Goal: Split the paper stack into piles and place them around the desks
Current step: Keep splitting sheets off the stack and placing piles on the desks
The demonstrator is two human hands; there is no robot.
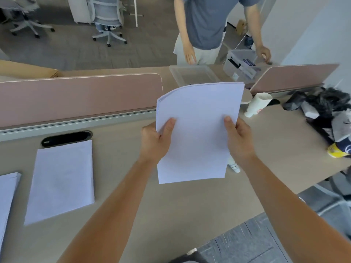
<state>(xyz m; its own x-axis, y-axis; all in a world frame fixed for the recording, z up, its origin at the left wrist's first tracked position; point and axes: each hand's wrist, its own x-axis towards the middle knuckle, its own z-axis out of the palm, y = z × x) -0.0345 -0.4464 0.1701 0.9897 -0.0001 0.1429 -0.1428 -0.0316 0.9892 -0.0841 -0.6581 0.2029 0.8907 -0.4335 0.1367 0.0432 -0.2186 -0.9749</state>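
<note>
I hold a white paper stack in the air above the tan desk, its far end curling upward. My left hand grips the stack's left edge with the thumb on top. My right hand grips the right edge the same way. One paper pile lies flat on the desk to the left, below a black cable slot. Another paper pile shows partly at the left frame edge.
Pink divider panels run along the desk's far side. A person stands beyond, hands near clear plastic bins. A white cup, dark bags and clutter sit at right. Office chairs stand behind.
</note>
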